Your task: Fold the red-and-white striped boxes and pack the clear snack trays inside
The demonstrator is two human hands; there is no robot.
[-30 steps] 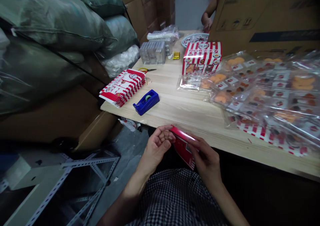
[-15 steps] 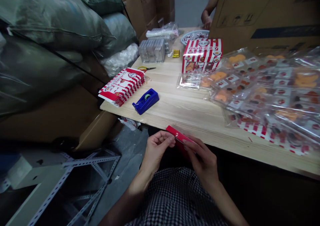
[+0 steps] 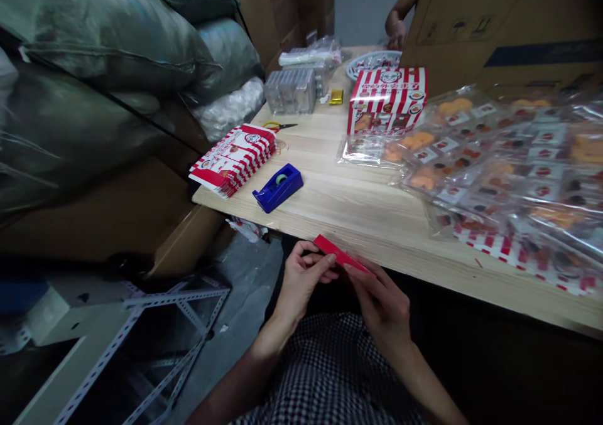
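Observation:
At the table's front edge I hold a thin red cardboard piece (image 3: 340,253), slanting down to the right. My right hand (image 3: 380,296) grips its right end between thumb and fingers. My left hand (image 3: 304,277) is closed at the other end, thumb and fingertips pressed against the red edge. The piece's lower part is hidden by my hands and shadow. Beyond them on the table lies a blue tape dispenser (image 3: 279,188) with a roll in it. To its left is a stack of flat red-and-white striped cartons (image 3: 235,156).
Scissors (image 3: 281,125) lie behind the stack, near clear plastic boxes (image 3: 289,90) and a small gold packet (image 3: 336,96). A striped box (image 3: 387,102) stands upright. Clear bags (image 3: 509,167) cover the table's right side. Across the table, a co-worker's hand (image 3: 397,34) is by a bowl (image 3: 353,67).
The red piece has tipped, so its glossy narrow side now shows as a plain red face. My left thumb has moved slightly right along its edge. The view has shifted a little.

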